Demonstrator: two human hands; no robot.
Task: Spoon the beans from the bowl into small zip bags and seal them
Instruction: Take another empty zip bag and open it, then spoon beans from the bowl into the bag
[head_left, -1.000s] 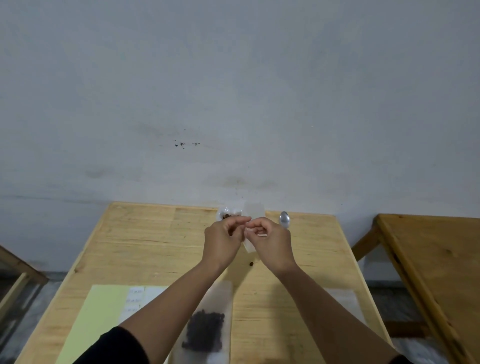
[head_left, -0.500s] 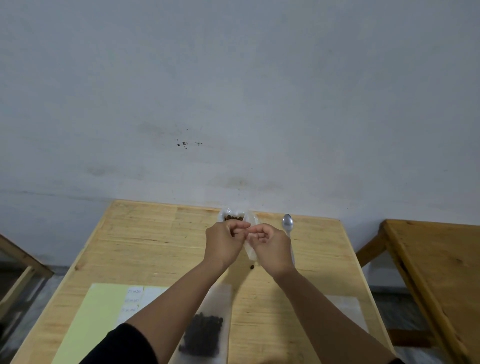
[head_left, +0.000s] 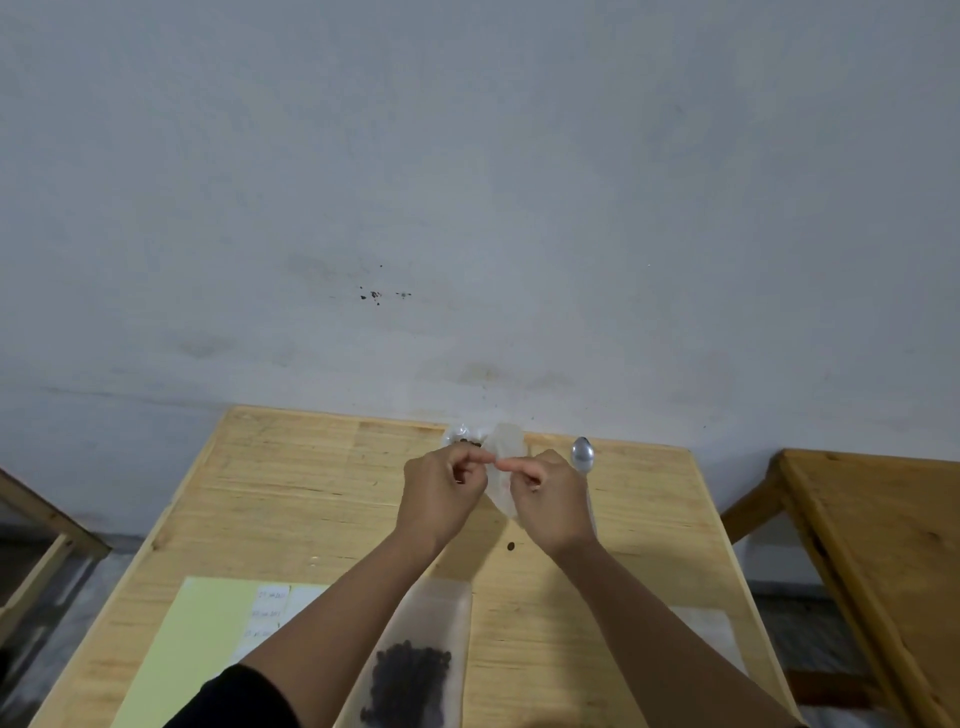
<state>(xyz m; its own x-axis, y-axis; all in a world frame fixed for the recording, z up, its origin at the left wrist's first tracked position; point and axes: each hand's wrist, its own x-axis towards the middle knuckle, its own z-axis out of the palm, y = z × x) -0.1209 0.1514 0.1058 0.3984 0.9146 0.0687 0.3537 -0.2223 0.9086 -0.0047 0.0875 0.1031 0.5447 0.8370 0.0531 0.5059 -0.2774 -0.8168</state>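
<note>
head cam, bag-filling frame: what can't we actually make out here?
- Small zip bag: both hands cover its middle, so whether the zip is sealed or the bag holds beans is hidden.
- Bowl: mostly behind the left hand; fill level unreadable.
- Spoon: handle hidden by the right hand.
- Filled bag: cut off by the bottom edge.
- Labels on the paper: print too small.

The bowl just behind the grip is mostly hidden by the hands; the bean bag nearer me runs off the bottom edge.
</note>
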